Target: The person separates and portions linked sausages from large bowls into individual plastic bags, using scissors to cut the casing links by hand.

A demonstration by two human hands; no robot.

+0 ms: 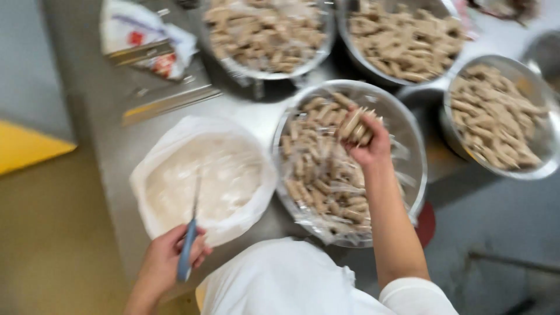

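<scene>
A person in a white top works at a steel counter [116, 146], the right hand [367, 143] closed around a small bunch of brown sticks [354, 123] lifted just above the plastic-lined metal bowl [408, 134] at the counter's near edge. The left hand [175, 256] grips a blue-handled tool [188, 248] whose blade rests in a bag-lined tub of white powder [204, 181] beside that bowl. The step in hand looks like gathering sticks from the bowl; moving them to the powder would call for a steady carry across the rim. 3 more bowls [496, 116] of sticks line the far edge. Motion blur hides the tool's tip, and the far bowls are cut off.
</scene>
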